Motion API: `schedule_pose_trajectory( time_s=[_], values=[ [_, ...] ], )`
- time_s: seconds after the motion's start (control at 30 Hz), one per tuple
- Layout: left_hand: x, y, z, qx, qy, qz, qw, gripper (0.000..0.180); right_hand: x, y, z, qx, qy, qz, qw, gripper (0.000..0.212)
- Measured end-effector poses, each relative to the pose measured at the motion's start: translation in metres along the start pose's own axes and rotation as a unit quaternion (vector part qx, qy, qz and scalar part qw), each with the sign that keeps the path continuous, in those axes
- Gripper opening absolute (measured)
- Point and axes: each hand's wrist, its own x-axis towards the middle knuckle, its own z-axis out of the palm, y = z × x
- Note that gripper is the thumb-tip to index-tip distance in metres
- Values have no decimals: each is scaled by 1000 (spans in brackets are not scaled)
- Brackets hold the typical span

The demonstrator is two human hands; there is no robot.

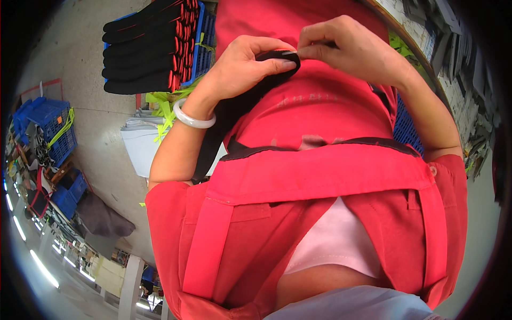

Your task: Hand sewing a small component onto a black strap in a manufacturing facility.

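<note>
My left hand [245, 66] is closed on a black fabric piece [262, 81], with the thumb pressed over its folded end. A thin orange-red edge shows along the top of the fold. The rest of the black fabric runs down behind my left forearm, partly hidden. Right beside that end, my right hand [349, 50] has its fingers curled in a pinch, fingertips at the fold. A small pale sliver shows between the two hands; what it is I cannot tell. Both hands are raised over the red apron [320, 101] on my lap.
Stacked black fabric pieces with red edges [144, 50] fill a blue crate [200, 69] at the far left. Below it lie pale sheets [137, 144] with yellow-green ties [165, 109]. Grey cut pieces [464, 64] cover the surface on the right. More blue crates [56, 133] stand left.
</note>
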Motion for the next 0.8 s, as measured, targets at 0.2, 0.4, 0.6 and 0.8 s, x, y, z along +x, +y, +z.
schedule_pose_trajectory(
  time_s=[0.2,0.4,0.6,0.8],
  values=[
    [0,2,2,22,-4,6,1000,25,2,-5,-4,13,6,22,1000,13],
    [-2,3,2,23,-6,16,1000,25,0,-7,-3,24,27,32,999,13],
    [1,0,5,30,-13,10,999,23,0,1,-4,-53,-5,41,998,12],
    [2,-12,6,57,4,24,998,21,-1,31,24,252,-18,107,962,22]
  ],
)
